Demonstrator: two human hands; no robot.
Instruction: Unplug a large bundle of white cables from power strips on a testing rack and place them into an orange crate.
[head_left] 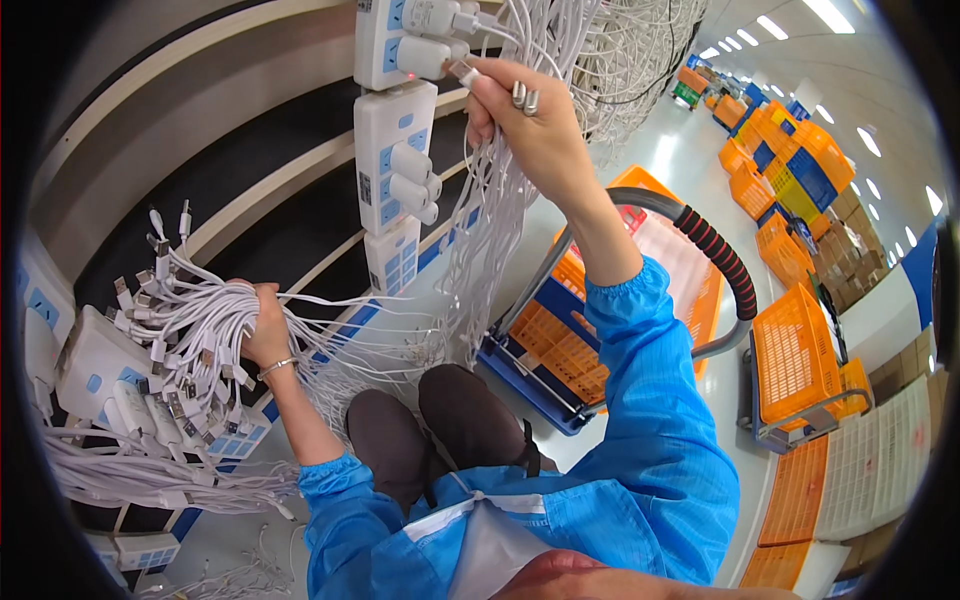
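Note:
My left hand (266, 328) is closed round a thick bundle of white USB cables (215, 312), whose plugs fan out to the left. Up at the top centre, my right hand (545, 130) pinches a white USB plug (464, 73) with its metal end toward a white charger (422, 57). That charger sits in an upright white power strip (375, 45). I cannot tell whether plug and charger touch. Two small silver metal pieces (524, 98) show at my right fingers. Below is another power strip (378, 165) with several chargers in it.
White cables (490, 240) hang below my right hand, with more massed behind it. A cart with a black-and-red handle (715, 255) and an orange crate (560, 335) stands right of my legs. Power strips (100, 365) and cables fill the left; orange crates (797, 350) line the right.

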